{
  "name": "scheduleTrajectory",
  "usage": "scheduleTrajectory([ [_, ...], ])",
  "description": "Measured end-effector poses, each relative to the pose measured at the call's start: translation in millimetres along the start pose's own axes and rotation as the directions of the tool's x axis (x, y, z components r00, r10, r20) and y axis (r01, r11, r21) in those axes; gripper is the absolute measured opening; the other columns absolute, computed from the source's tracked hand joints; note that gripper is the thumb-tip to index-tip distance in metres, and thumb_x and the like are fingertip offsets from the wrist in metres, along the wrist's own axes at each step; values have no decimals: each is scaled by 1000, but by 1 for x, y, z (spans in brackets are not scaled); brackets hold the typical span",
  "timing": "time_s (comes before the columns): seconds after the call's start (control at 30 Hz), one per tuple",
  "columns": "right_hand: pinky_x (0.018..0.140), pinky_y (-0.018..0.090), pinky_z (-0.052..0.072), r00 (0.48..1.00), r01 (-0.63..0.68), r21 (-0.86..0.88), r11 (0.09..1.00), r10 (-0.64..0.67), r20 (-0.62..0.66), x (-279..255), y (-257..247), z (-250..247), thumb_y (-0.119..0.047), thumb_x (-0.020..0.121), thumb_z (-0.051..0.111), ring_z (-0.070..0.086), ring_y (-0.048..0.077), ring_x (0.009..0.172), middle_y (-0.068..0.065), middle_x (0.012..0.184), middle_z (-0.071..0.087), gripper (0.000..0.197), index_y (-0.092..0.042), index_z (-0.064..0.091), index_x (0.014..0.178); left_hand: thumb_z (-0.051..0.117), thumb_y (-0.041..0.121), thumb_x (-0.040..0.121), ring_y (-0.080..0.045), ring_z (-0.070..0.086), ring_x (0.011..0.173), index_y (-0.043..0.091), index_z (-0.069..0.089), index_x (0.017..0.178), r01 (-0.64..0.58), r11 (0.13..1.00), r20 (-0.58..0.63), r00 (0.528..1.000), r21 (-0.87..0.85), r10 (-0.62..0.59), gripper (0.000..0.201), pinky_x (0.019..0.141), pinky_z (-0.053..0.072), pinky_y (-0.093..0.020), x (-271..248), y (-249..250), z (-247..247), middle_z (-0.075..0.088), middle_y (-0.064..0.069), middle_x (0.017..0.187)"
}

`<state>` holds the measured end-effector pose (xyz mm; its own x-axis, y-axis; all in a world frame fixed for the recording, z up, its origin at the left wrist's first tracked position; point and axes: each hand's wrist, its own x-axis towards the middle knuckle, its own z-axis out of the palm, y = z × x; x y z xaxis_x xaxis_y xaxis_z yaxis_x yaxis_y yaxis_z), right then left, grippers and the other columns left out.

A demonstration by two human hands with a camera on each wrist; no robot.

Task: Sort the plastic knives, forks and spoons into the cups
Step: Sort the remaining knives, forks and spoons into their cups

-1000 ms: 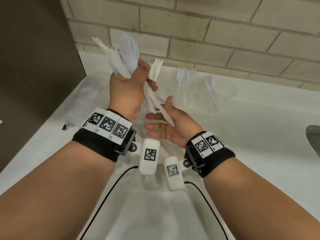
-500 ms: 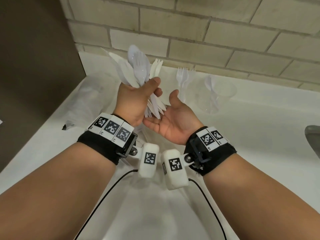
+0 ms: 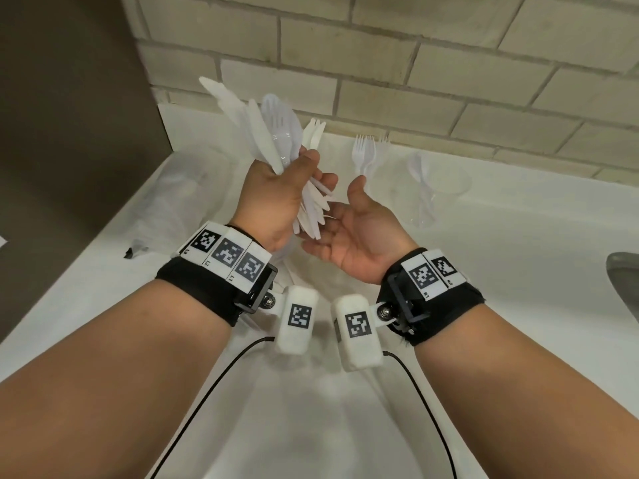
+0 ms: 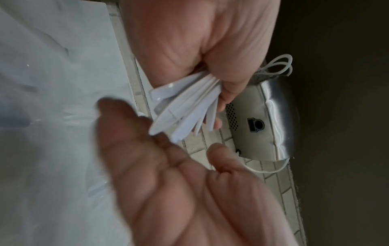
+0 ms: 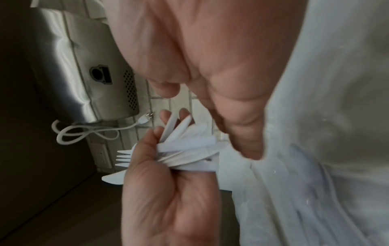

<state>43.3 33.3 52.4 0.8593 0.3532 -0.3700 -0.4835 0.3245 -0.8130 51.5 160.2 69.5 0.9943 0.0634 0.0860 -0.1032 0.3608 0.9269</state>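
Gripping the mixed cutlery bundle, left hand is tilting it back upright versus a second ago. Right hand is staying spread, palm-up, at the handle ends, moving closer: next pick imminent. Fork cup and spoon cup are standing far right.

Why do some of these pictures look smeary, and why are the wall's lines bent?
Head view: sharp, but the wide lens bows the tan brick wall. Left wrist view: the open right hand close to the lens is blurred. Right wrist view: the white plastic cutlery bundle is soft and the corners dim.
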Motion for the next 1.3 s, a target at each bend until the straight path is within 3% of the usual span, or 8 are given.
scheduleTrajectory([
  [0.17, 106, 43, 38, 953, 273, -222, 936, -294, -68, -13, -39, 0, -58, 94, 37, 51, 25, 124, 2, 140, 50, 61, -19, 41, 141, 64, 15, 86, -17, 47, 42, 12, 59, 73, 8, 986, 80, 997, 167, -22, 14, 51, 49, -35, -2, -4, -8, 47, 1, 46],
  [0.37, 105, 32, 37, 805, 525, -585, 618, -583, 106, -24, -82, 25, -39, 97, 46, 45, 9, 130, -10, 144, 46, 41, -34, 45, 138, 66, 3, 85, -14, 37, 37, 12, 57, 73, 145, 941, 329, 912, 305, -247, 17, 44, 35, -25, -15, -16, -10, 43, 0, 48],
  [0.6, 83, 12, 47, 853, 442, -715, 541, -501, 148, -27, -66, 31, -30, 98, 50, 64, -1, 84, -9, 89, 71, 29, -14, 74, 101, 71, 20, 77, -20, 49, 42, 20, 65, 66, 137, 918, 376, 882, 372, -283, 13, 59, 52, -43, -14, -13, -10, 49, -10, 53],
  [0.8, 94, 20, 48, 831, 466, -702, 539, -540, 136, -26, -65, 17, -37, 82, 69, 58, 6, 113, -10, 123, 61, 38, -27, 60, 118, 68, 26, 81, -21, 44, 45, 16, 65, 76, 149, 924, 313, 912, 351, -266, 12, 57, 45, -33, -17, -16, -13, 45, -10, 57],
  [0.93, 95, 33, 51, 902, 359, -804, 474, -397, 168, -26, -60, 13, -33, 80, 74, 65, 16, 104, 3, 113, 69, 39, -23, 64, 116, 64, 21, 80, -16, 42, 44, 6, 60, 84, 147, 920, 367, 885, 362, -286, 16, 48, 41, -27, -18, -13, -13, 43, -2, 48],
  [1.1, 81, 47, 53, 865, 391, -774, 498, -485, 125, -25, -56, 14, -27, 88, 67, 64, 32, 79, 30, 99, 67, 9, -20, 69, 94, 58, 7, 91, -15, 52, 47, 8, 56, 82, 236, 924, 389, 854, 301, -345, 10, 55, 52, -32, -22, -12, -11, 49, -1, 52],
  [1.2, 72, 28, 53, 832, 369, -792, 486, -552, 49, -24, -52, 15, -28, 82, 74, 64, 16, 79, 10, 100, 71, 20, -20, 68, 99, 58, 9, 92, -13, 54, 45, 9, 58, 82, 276, 915, 350, 860, 293, -372, 10, 53, 55, -31, -23, -15, -11, 51, 0, 50],
  [1.3, 65, 10, 43, 691, 315, -869, 382, -720, -66, -22, -53, 14, -40, 71, 81, 58, 1, 80, -11, 99, 60, 28, -27, 60, 84, 61, 14, 92, -11, 49, 43, 11, 59, 82, 258, 912, 274, 896, 318, -349, 10, 50, 50, -27, -20, -20, -11, 48, 3, 48],
])
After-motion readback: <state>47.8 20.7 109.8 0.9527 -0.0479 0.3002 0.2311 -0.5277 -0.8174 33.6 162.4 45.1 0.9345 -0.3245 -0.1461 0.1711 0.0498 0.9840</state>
